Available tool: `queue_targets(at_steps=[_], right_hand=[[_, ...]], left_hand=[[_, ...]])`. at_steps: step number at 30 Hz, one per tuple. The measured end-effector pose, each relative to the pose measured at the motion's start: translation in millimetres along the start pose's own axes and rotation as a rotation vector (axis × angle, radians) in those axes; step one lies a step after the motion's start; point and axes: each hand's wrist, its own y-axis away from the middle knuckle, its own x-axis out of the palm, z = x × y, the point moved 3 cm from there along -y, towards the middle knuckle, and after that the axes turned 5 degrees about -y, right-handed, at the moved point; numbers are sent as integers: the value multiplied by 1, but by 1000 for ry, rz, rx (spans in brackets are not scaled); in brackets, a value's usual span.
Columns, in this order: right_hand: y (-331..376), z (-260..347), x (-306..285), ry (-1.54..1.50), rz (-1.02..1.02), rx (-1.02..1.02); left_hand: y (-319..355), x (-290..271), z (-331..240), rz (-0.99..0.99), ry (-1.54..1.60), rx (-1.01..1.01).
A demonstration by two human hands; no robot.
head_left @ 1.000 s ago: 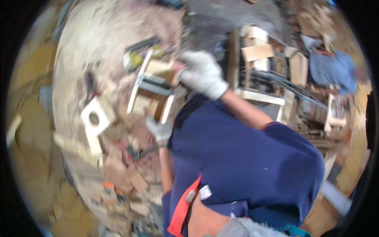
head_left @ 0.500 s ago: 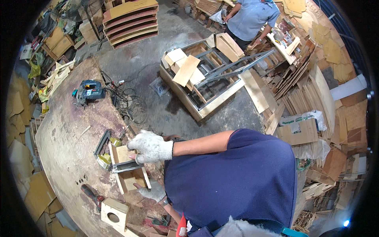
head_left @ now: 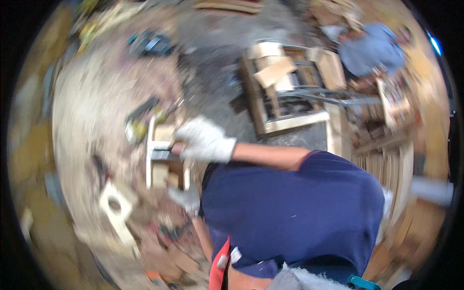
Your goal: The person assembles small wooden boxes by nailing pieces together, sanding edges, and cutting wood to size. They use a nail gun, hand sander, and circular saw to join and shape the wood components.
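Note:
A small open wooden box [head_left: 149, 169] with pale walls lies on the worktop, left of my body. My right hand [head_left: 204, 140], in a white knitted glove, is above the box and closed on a grey metal strip [head_left: 162, 154], which lies across the box. Lower down, my gloved left hand [head_left: 185, 197] grips the box's near side wall, with bare fingertips showing at its edge. Motion smears the picture, so the exact finger positions are unclear.
Beyond the box lie a yellow-green container [head_left: 135, 131] and a dark tool. A wooden piece with a round hole [head_left: 115, 204], a drill [head_left: 100, 169] and a jigsaw [head_left: 151, 43] are on the worktop. A wooden frame [head_left: 295, 121] stands on the floor; a co-worker [head_left: 369, 50] bends behind it.
The whole view has swung and blurred, shifting the worktop and frame within it. Both hands stay at the box, and the metal strip is still in my right hand.

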Motion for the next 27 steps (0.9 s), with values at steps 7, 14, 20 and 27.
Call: queue_targets(at_steps=[7,14,20,27], right_hand=[[-19,9,27,122,200,53],[-33,22,55,146,442,10],[-39,33,93,112,531,-150],[-38,56,111,46,581,-283]], left_hand=[[20,0,-10,-98,1090,-463],[39,-11,-30,-203,1066,-380],[57,-13,-5,-439,1341,-352],[74,-18,19,-595,1318,-198]])
